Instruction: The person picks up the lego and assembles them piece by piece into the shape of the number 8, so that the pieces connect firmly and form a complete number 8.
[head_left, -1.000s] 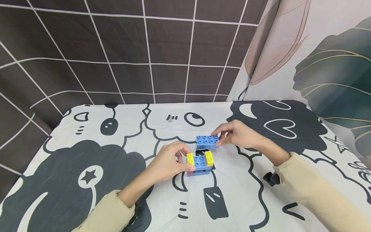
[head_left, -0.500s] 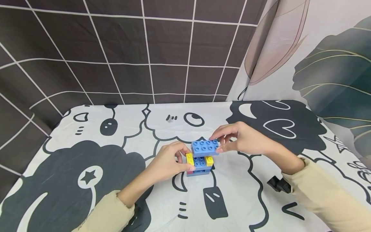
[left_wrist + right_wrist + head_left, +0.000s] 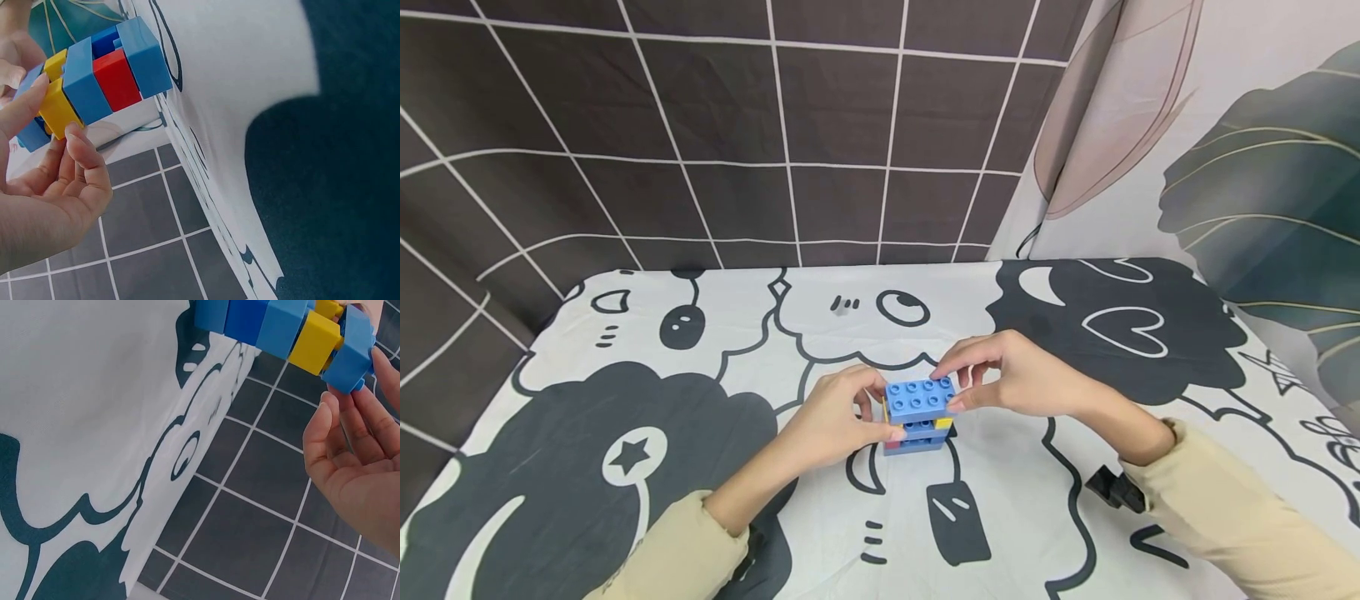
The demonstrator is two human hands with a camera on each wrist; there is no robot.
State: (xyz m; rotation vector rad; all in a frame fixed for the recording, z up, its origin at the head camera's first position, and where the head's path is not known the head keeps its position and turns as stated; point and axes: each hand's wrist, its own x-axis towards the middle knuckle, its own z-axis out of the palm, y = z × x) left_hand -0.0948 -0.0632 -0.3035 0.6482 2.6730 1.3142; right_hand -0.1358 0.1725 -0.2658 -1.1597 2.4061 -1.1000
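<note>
A small stack of toy building blocks stands on the patterned cloth. My left hand point(image 3: 842, 417) pinches its left side at a yellow block point(image 3: 60, 111); below that are a blue block point(image 3: 85, 84), a red block point(image 3: 117, 80) and a bottom blue block point(image 3: 145, 56). My right hand point(image 3: 1026, 375) pinches the right end of an eight-studded blue block point(image 3: 917, 404), which lies over the two yellow blocks at the top. The second yellow block point(image 3: 315, 344) shows beneath it in the right wrist view. Whether the top block is fully seated, I cannot tell.
The black-and-white cloth point(image 3: 700, 467) covers the surface under both hands. Behind it hangs a dark gridded sheet point(image 3: 835, 108), with a leaf-patterned curtain point(image 3: 1262, 167) on the right. A black device point(image 3: 1116, 490) sits by the right cuff.
My right hand has lifted the eight-studded blue block from behind the stack, brought it toward me and lowered it over the yellow blocks. My left hand has stayed on the stack.
</note>
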